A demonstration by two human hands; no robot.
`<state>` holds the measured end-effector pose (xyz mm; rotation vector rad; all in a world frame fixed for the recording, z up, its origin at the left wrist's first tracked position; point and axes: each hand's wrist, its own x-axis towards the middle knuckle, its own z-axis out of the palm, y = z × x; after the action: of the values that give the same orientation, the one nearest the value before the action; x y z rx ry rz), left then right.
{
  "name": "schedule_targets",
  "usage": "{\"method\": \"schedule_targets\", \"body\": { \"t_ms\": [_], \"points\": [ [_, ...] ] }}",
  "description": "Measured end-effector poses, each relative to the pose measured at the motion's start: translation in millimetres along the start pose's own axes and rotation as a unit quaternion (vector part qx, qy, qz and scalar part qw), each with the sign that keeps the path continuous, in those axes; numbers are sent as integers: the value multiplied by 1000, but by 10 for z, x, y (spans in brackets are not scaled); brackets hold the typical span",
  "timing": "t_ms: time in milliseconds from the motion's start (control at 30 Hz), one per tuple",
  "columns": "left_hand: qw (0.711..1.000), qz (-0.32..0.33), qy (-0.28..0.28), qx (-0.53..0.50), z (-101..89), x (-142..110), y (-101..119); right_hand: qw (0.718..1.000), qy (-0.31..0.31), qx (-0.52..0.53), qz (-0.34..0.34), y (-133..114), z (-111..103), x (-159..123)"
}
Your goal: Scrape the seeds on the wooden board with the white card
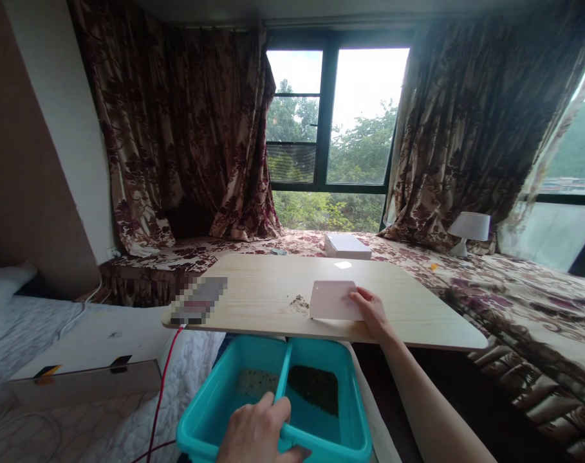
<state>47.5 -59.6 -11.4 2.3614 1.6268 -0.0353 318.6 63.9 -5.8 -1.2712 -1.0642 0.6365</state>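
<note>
My right hand (372,311) pinches the right end of a thin, pale flat scraper (331,301), roughly rectangular, standing on its long edge on the wooden tabletop (408,302). Just left of the scraper lies a small scatter of dark crumbs (299,301). Below the table's front edge, my left hand (260,429) is closed over the middle divider of a teal two-compartment bin (185,427). Dark green-brown loose material (315,387) lies in its right compartment. The left compartment holds a thin layer of pale bits (256,382), partly behind my fingers.
A blurred-out flat object (199,301) with a red cable (164,379) lies at the table's left end. A white box (94,347) sits on the bed at left. Behind the table are another white box (347,246) and a lamp (468,228) on the window ledge.
</note>
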Motion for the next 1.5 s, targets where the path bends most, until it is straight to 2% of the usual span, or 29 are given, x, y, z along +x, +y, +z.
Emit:
{"method": "schedule_targets", "body": {
  "t_ms": [167, 333, 467, 567, 733, 967, 1100, 1333, 1500],
  "points": [
    [1000, 1, -2, -2, 6, 12, -4, 1000, -17, -12, 5, -21, -6, -8],
    [1000, 6, -14, -3, -3, 7, -11, 999, -36, 21, 30, 22, -31, 21],
    [1000, 3, -9, -1, -2, 4, -7, 996, 18, 77, 32, 98, -36, 65],
    [1000, 4, -9, -4, 11, 12, -6, 996, 44, 72, 3, 144, -23, 84],
    [1000, 1, -9, -7, 21, 17, -11, 999, 34, 28, -29, 139, -6, 63],
    [999, 23, 17, -22, 108, 31, -85, 1000, -10, 18, -22, 31, 4, 3],
    [998, 43, 35, -32, 164, 50, -120, 999, -25, 7, -22, 50, -1, 15],
    [1000, 19, -1, -15, 29, 12, -57, 999, -29, 5, -12, 105, -27, 49],
    [999, 28, 9, -20, 56, 23, -74, 1000, -8, 23, -8, 88, -24, 41]
  ]
}}
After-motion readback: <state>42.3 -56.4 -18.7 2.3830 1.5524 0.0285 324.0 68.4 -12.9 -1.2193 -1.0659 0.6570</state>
